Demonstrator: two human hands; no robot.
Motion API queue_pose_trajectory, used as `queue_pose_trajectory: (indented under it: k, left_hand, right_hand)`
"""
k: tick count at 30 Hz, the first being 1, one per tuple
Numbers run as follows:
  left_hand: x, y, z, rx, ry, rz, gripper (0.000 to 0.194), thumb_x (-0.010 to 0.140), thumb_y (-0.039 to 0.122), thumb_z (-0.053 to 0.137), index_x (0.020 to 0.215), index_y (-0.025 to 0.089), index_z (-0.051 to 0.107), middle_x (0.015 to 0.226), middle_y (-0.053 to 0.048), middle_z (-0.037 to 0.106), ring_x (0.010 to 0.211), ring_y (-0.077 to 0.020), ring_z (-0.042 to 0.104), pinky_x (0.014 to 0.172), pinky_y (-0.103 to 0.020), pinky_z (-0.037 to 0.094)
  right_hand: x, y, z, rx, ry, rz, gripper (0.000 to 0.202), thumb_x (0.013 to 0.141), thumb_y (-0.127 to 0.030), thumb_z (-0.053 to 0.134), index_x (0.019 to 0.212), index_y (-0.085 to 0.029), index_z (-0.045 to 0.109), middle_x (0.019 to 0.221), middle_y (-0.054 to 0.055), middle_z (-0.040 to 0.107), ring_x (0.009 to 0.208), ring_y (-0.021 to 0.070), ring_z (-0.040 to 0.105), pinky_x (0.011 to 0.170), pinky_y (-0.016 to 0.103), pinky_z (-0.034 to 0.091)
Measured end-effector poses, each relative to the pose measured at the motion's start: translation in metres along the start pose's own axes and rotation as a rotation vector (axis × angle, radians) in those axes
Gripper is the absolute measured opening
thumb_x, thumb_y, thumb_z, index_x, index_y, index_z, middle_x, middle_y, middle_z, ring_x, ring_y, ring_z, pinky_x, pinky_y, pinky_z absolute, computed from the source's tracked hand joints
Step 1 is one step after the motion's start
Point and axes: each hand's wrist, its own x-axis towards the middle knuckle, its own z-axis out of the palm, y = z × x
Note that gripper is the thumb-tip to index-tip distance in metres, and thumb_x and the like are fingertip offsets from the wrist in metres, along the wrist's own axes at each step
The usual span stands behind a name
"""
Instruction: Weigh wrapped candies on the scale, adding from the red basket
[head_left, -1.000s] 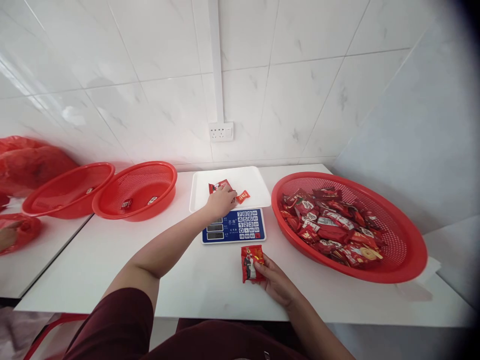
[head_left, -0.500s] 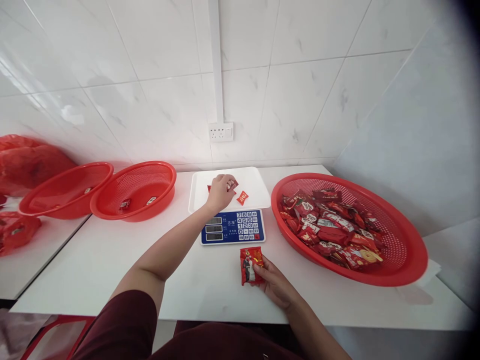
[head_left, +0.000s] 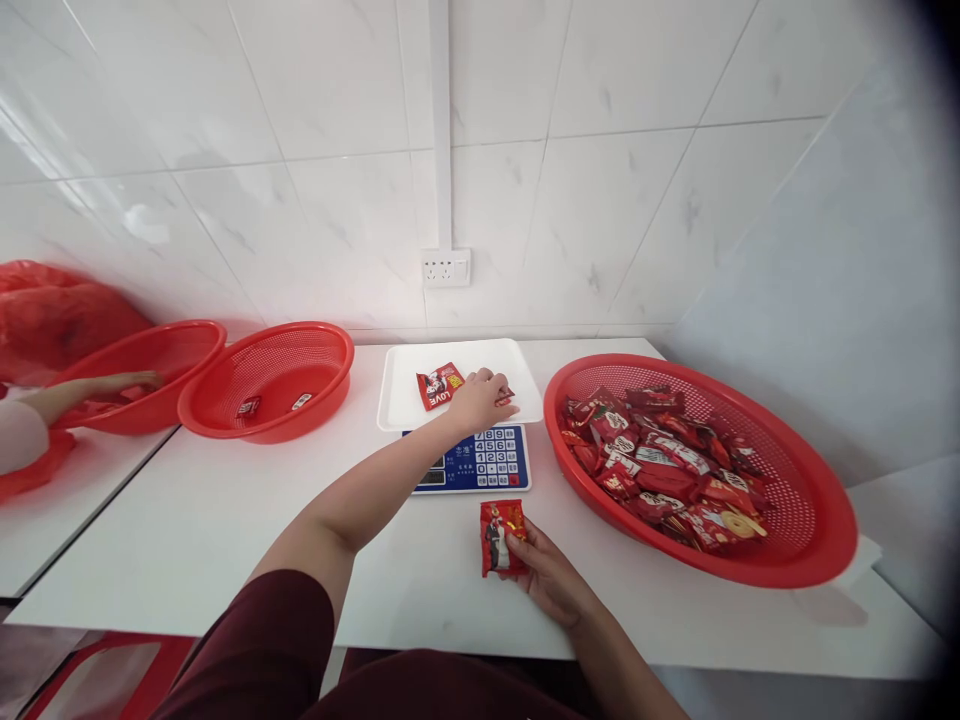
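The red packet (head_left: 501,540) is at 5 o'clock from the scale (head_left: 495,457), grasped between the fingers of the right hand (head_left: 553,578). The left hand (head_left: 478,402) is over the tray (head_left: 403,385), its fingers apparently pinching a small packet (head_left: 505,397); judged from its position, lifting calls for clearance from the LOVE packet (head_left: 440,385), lying beside it on the tray. At 3 o'clock, the large basket (head_left: 821,555) contains a heap of mixed red packets. At 10 o'clock, the small basket (head_left: 262,434) contains two pieces, apart. Beyond it, another person's hand (head_left: 133,383) is at the far basket (head_left: 214,340); contents unclear.
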Motion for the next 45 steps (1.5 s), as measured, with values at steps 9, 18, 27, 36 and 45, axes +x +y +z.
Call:
queue_pose_trajectory:
  k: [9,18,27,36,45]
  left_hand:
    - [-0.011,-0.017,-0.025,-0.152,0.197,0.084,0.023,0.071,0.004,0.051,0.086,0.02,0.057,0.101,-0.004,0.055,0.092,-0.0169,0.057,0.08,-0.029,0.049]
    - [-0.063,-0.141,-0.144,0.05,0.578,-0.375,0.016,0.077,0.01,0.057,0.09,0.018,0.061,0.106,-0.006,0.057,0.084,-0.0146,0.058,0.078,-0.029,0.051]
    - [-0.086,-0.172,-0.151,0.153,0.454,-0.455,0.029,0.084,0.039,0.057,0.1,0.015,0.063,0.113,-0.01,0.061,0.11,-0.0276,0.052,0.095,-0.045,0.042]
    - [-0.027,-0.084,-0.072,0.177,0.09,-0.284,0.037,0.078,0.053,0.057,0.086,0.018,0.066,0.101,-0.01,0.065,0.109,-0.0298,0.05,0.092,-0.042,0.04]
    - [-0.036,-0.075,-0.056,-0.171,0.092,-0.364,0.022,0.071,0.032,0.066,0.078,0.021,0.049,0.075,0.003,0.06,0.069,-0.0138,0.056,0.058,-0.024,0.042]
  right_hand:
    - [0.0,0.0,-0.002,-0.016,0.019,0.024,0.033,0.065,-0.037,0.079,0.097,-0.03,0.07,0.082,-0.003,0.072,0.065,0.0107,0.063,0.057,0.02,0.048]
    - [-0.002,-0.002,0.0,-0.02,0.05,0.075,0.036,0.061,-0.038,0.082,0.095,-0.03,0.071,0.083,-0.003,0.072,0.068,0.0125,0.064,0.06,0.021,0.05]
    - [0.0,-0.002,0.0,-0.013,0.047,0.074,0.037,0.062,-0.037,0.081,0.097,-0.03,0.07,0.084,-0.002,0.072,0.069,0.0127,0.064,0.059,0.021,0.05]
    - [-0.001,-0.003,0.002,-0.008,0.072,0.043,0.037,0.061,-0.038,0.082,0.095,-0.028,0.071,0.08,-0.003,0.072,0.066,0.0118,0.064,0.059,0.021,0.049]
    - [-0.004,-0.004,0.002,-0.05,0.035,0.037,0.031,0.066,-0.04,0.077,0.095,-0.03,0.071,0.082,-0.002,0.072,0.069,0.0133,0.064,0.061,0.022,0.048]
